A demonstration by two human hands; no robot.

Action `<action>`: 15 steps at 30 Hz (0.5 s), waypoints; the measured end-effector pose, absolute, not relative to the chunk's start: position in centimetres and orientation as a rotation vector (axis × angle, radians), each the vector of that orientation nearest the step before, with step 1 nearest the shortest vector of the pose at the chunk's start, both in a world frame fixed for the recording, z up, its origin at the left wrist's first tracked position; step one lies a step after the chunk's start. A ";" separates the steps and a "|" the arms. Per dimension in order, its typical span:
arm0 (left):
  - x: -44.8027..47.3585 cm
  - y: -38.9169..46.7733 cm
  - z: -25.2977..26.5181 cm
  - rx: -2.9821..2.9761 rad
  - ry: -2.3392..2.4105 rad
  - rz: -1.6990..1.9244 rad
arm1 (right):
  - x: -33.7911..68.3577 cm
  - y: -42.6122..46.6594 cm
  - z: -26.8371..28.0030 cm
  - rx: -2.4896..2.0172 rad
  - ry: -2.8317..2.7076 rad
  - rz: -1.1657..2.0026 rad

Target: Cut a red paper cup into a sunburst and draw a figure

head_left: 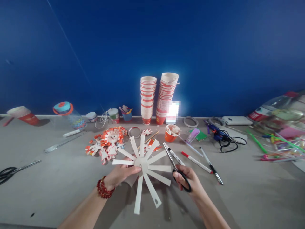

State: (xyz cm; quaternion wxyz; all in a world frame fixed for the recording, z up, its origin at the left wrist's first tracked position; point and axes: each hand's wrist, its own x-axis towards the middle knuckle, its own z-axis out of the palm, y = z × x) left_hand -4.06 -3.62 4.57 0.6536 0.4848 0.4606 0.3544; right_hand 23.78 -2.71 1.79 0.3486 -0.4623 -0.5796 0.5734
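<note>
A white paper cup cut into strips [142, 167] is splayed out like a star above the table. My left hand [121, 173] grips it, thumb pressed on the round centre and the other fingers hidden underneath. In my right hand [189, 181] is a pair of black-handled scissors [173, 163], blades pointing up and left, just right of the strips. The blades look closed or nearly so, and they appear apart from the paper. Behind the strips lie paper figures with orange fringes [111, 141] and several red-and-white paper scraps [152, 145].
Two tall stacks of paper cups [147, 95] stand by the blue wall. A cut-down cup of scraps [172, 135], a red marker [196, 162] and a black pen [212, 167] lie rightward. Another pair of scissors [19, 170] is far left; a blue glue gun [218, 133] and bottles sit right.
</note>
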 end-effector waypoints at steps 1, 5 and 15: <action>-4.1 -3.6 4.6 1.108 1.041 0.804 | 23.9 -2.7 1.9 -1.206 -1.511 1.475; -4.5 -3.5 4.7 1.200 1.073 0.762 | 24.5 -2.4 2.7 -1.122 -1.649 1.482; -5.0 -3.4 4.4 1.474 1.112 0.639 | 25.7 -1.2 5.0 -1.047 -1.879 1.730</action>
